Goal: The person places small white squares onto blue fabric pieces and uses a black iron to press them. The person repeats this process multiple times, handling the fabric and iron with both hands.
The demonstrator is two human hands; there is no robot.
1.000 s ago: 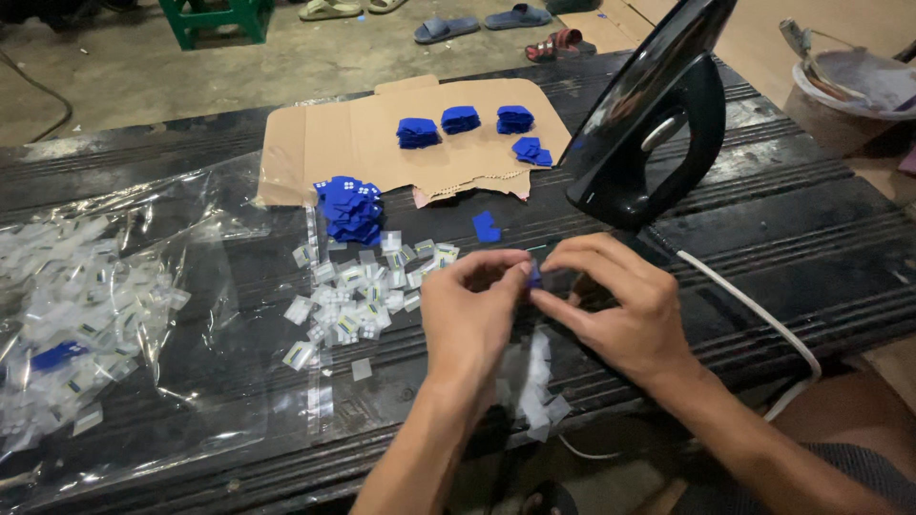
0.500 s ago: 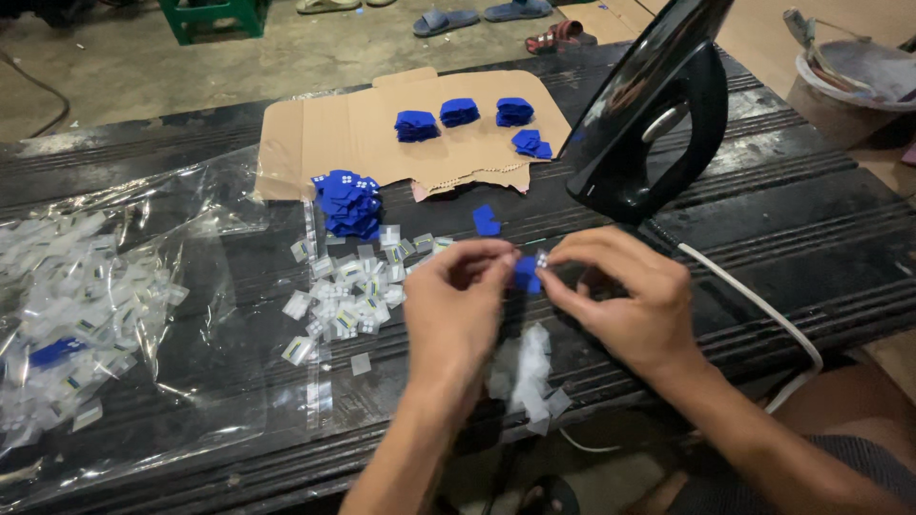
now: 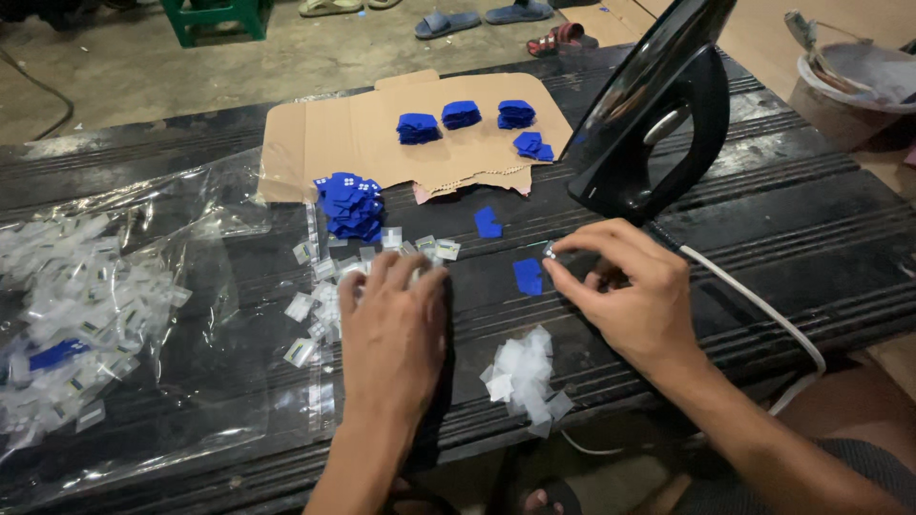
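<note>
Left hand (image 3: 393, 329) flat, fingers spread over small clear packets (image 3: 329, 296); right hand (image 3: 625, 296) pinching tiny pale piece (image 3: 549, 253) beside blue patch (image 3: 528, 276).

The left hand (image 3: 393, 329) covers some small packets (image 3: 329, 296) (perhaps several).

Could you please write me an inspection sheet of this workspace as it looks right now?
Surface: dark ribbed wooden table, worn.
Job's things: loose pile of small clear packets under the left hand; single blue square patch lying flat by the right fingertips; tiny pale piece pinched in the right hand.
Clutter: heap of blue patches; flattened brown cardboard bearing small blue stacks; clear plastic bag of packets; white backing scraps.
Grippers: left hand flat, palm down; right hand pinching.
Cables: white cord running from the upright black iron.
Surroundings: sandals and a green stool on the concrete floor.
</note>
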